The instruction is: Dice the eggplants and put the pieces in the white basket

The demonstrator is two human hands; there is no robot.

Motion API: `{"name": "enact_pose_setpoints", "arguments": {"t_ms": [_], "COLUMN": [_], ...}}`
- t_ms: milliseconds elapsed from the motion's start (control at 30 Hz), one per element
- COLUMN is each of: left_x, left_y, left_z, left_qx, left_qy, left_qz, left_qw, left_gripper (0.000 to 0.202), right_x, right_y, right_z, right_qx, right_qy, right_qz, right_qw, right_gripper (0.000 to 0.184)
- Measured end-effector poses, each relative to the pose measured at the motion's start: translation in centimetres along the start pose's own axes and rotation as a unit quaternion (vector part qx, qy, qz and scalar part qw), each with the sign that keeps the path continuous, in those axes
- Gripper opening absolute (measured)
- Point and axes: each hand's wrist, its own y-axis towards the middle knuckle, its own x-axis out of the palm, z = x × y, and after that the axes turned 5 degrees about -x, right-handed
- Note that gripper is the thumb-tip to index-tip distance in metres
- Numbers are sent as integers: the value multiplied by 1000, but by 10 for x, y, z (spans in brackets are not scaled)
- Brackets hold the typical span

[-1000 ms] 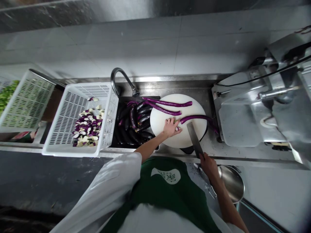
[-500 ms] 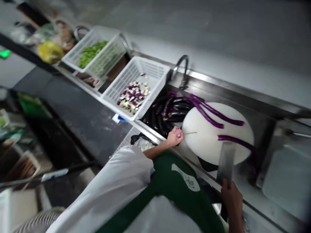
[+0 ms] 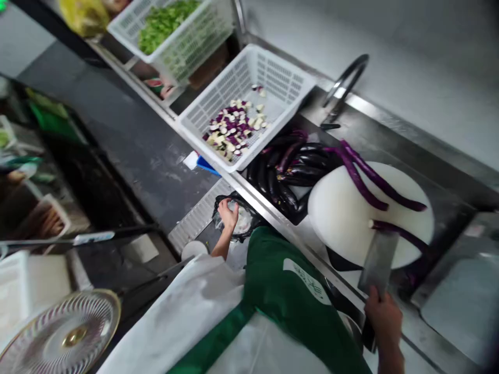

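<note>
My left hand (image 3: 228,215) is open over a bin lined with a black bag (image 3: 246,221), its fingers apart and nothing visible in them. A cleaver (image 3: 380,262) is in my right hand (image 3: 384,314), the blade resting at the near edge of a round white cutting board (image 3: 339,218). Just beyond the blade lies one purple eggplant (image 3: 401,232), its cut end pale. Two more long eggplants (image 3: 364,182) lie across the far side of the board. To the board's left, several dark eggplants (image 3: 288,171) are piled in the sink.
A white basket (image 3: 288,78) of diced eggplant (image 3: 234,124) sits over the sink's left part. Farther left stands another basket (image 3: 198,57) of chopped greens (image 3: 166,23). A black faucet (image 3: 346,83) rises behind the sink; a metal counter edge (image 3: 268,205) runs before me.
My left hand has moved from the board's left edge, where it was closed around a piece with a thin stem, down to the bin and opened. The cleaver stays by the board; the view has shifted.
</note>
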Motion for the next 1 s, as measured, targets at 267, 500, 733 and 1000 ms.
{"name": "enact_pose_setpoints", "arguments": {"t_ms": [267,500,733,1000], "left_x": [137,224,234,224], "left_y": [-72,-175,-172,-211], "left_z": [240,329,351,379], "left_qx": [425,550,542,447], "left_qy": [-116,108,17,-114], "left_qz": [-297,-396,-426,-501], "left_qw": [847,727,725,732], "left_gripper": [19,41,37,36], "right_x": [19,48,71,66], "right_y": [-44,-95,-113,-105], "right_z": [17,24,12,28], "right_qx": [90,207,256,276], "right_qy": [80,159,243,240], "right_qz": [51,78,74,96], "right_qw": [991,962,933,926], "right_gripper": [53,52,46,46]}}
